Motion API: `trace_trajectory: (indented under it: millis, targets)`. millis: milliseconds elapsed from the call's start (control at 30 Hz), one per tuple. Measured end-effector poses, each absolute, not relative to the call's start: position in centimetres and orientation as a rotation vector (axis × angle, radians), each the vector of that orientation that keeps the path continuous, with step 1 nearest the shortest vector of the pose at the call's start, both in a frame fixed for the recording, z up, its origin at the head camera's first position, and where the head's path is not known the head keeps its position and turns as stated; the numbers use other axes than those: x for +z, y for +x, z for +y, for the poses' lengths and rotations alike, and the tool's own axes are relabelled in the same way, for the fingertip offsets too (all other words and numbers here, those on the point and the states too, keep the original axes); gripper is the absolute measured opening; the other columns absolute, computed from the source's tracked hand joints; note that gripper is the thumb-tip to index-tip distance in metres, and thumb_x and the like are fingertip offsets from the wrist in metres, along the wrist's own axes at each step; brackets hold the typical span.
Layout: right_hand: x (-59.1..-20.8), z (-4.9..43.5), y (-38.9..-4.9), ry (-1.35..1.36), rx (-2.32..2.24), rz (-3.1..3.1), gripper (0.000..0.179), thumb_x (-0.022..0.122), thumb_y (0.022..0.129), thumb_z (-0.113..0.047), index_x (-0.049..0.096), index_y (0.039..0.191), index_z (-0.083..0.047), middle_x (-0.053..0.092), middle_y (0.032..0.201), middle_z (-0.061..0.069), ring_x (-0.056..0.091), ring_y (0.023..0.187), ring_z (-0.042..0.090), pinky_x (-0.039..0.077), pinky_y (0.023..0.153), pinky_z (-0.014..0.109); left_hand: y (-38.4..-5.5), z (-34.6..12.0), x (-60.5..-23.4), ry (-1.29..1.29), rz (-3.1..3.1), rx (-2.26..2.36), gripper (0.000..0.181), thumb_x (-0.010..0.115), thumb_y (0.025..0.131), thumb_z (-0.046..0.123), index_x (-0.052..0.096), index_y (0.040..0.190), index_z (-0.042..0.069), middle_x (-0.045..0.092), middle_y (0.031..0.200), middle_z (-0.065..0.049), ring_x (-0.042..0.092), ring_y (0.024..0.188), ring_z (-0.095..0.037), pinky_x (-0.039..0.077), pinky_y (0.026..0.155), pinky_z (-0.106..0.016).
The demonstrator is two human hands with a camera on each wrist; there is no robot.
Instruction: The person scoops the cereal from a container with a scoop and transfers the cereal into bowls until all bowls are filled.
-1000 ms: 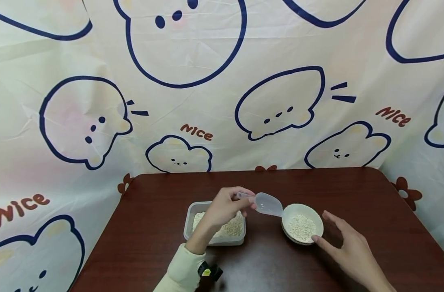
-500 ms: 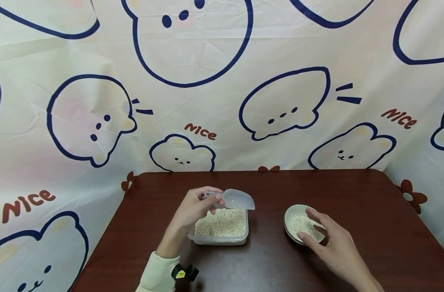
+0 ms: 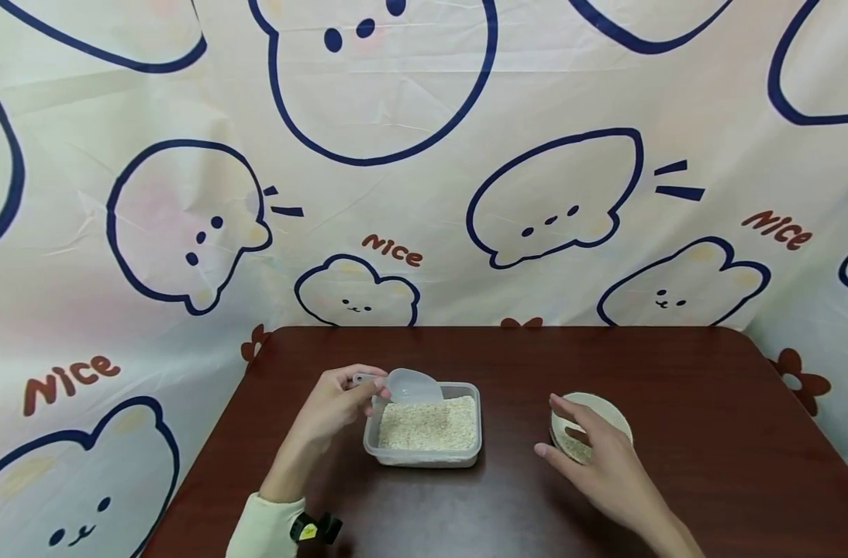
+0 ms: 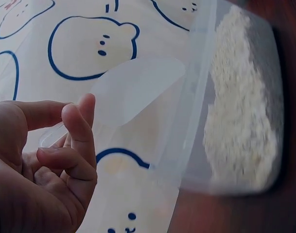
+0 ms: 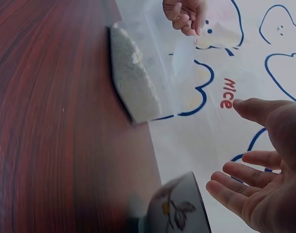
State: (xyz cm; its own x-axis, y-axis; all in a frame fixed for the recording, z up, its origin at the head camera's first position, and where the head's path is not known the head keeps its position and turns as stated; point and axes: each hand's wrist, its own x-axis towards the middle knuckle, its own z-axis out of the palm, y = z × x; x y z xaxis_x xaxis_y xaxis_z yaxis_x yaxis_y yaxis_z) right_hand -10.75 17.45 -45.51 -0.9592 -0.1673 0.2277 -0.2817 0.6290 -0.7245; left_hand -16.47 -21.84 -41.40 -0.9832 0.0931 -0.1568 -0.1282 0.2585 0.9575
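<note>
My left hand (image 3: 340, 399) pinches the handle of a translucent plastic scoop (image 3: 413, 386), which hovers over the back left of a clear plastic container (image 3: 424, 459). Pale grain flakes, looking like oats (image 3: 431, 425), partly fill that container. In the left wrist view the scoop (image 4: 133, 92) looks empty, tilted beside the container wall. To the right, my right hand (image 3: 601, 465) hangs over a bowl (image 3: 608, 409) with fingers spread, gripping nothing. Some flakes show in the bowl between the fingers; the hand hides the rest. Leaf and flower patterns cover the bowl's outside (image 5: 179, 206) in the right wrist view.
Both vessels stand on a dark reddish-brown table (image 3: 508, 504), with a stretch of bare tabletop between them. A white cloth (image 3: 438, 201) printed with blue cartoon outlines hangs behind the table and along its sides.
My left hand has carried the scoop leftward from beside the bowl to above the container. My right hand has shifted left, from beside the bowl's rim to over the bowl.
</note>
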Motion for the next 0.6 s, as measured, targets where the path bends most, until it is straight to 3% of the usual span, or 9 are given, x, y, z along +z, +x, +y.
trace_trajectory:
  millis: [267, 467, 600]
  targets:
    - [-46.3, 15.5, -11.2, 0.459, 1.252, -2.711, 0.069, 0.084, 0.094, -0.042, 0.058, 0.153, -0.018, 0.065, 0.151, 0.006, 0.068, 0.133, 0.03, 0.061, 0.099, 0.044, -16.0, -23.6, -41.1, -0.093, 2.439, 1.749, 0.026, 0.068, 0.105, 0.018, 0.074, 0.124, 0.002, 0.082, 0.1, -0.013, 0.063, 0.069, -0.021, 0.045, 0.055, -0.025]
    - [-46.8, 13.7, -11.4, 0.501, 1.191, -2.753, 0.07, 0.083, 0.094, -0.047, 0.057, 0.154, -0.021, 0.066, 0.15, 0.0, 0.065, 0.137, 0.027, 0.056, 0.106, 0.053, -15.8, -24.5, -40.8, -0.057, 2.518, 1.675, 0.024, 0.068, 0.105, 0.018, 0.075, 0.12, 0.001, 0.081, 0.097, -0.015, 0.063, 0.067, -0.021, 0.053, 0.064, -0.03]
    - [-47.5, 12.8, -11.7, 0.523, 1.238, -2.782, 0.073, 0.084, 0.093, -0.048, 0.057, 0.154, -0.019, 0.065, 0.15, 0.003, 0.069, 0.131, 0.027, 0.058, 0.104, 0.05, -15.6, -24.9, -40.7, -0.04, 2.559, 1.635, 0.023, 0.068, 0.104, 0.017, 0.075, 0.118, 0.0, 0.08, 0.092, -0.01, 0.063, 0.068, -0.021, 0.056, 0.071, -0.033]
